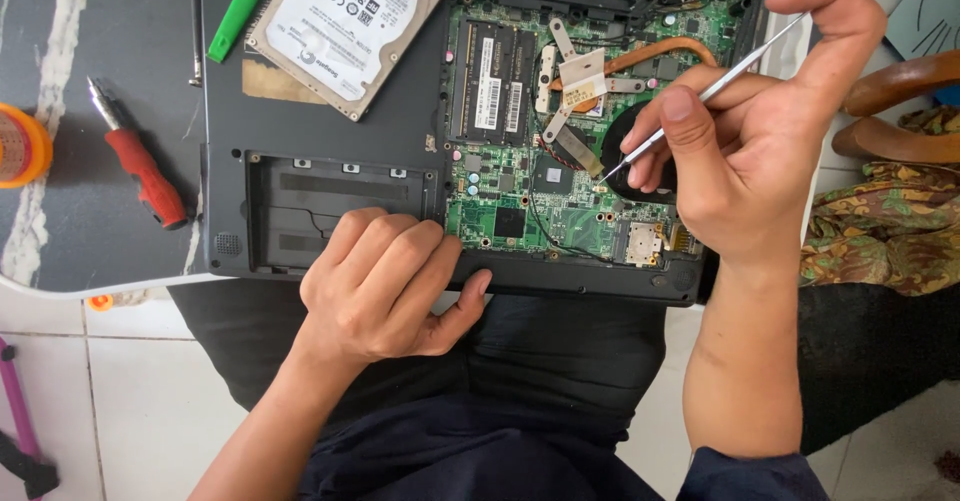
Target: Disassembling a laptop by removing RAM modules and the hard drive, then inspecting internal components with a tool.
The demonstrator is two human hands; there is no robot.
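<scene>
Left hand (385,286) is lying curled on the near edge of the opened laptop (330,131), bracing it, grasping nothing. Right hand (755,131) is pinching a thin metal probe (700,96), tip touching the green board (560,211) beside the fan. Keep strokes short: loose hard drive (350,26) is crowding the left, and the chassis is overhanging the lap.

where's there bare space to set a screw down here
Bare dark tabletop between the red screwdriver and the laptop; also the empty bay above the left hand. Crowded: circuit board under the right hand.
</scene>
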